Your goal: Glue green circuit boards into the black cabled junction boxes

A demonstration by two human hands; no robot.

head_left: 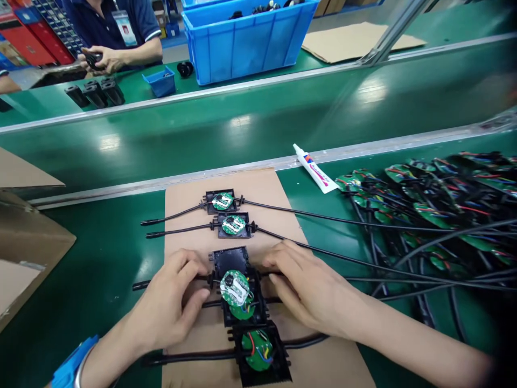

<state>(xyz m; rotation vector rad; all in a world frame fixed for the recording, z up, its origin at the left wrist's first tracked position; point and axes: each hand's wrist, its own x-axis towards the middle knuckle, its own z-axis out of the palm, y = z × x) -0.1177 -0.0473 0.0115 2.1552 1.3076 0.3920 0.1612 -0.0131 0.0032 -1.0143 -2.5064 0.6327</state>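
Observation:
My left hand is closed round the thin black cable on the left of a round green circuit board with a white patch. On the other side, my right hand pinches the cable to the board's right. This board lies over black plastic housings, partly covering another green board. Nearest me, a board with coloured wires sits in a black housing. Farther off, two boards with white patches rest in housings, their cables running left and right.
A cardboard sheet lies under the housings. To the right are a white tube and a heap of wired boards. A cardboard box stands left. Beyond the ledge are a blue crate and a co-worker holding a black part.

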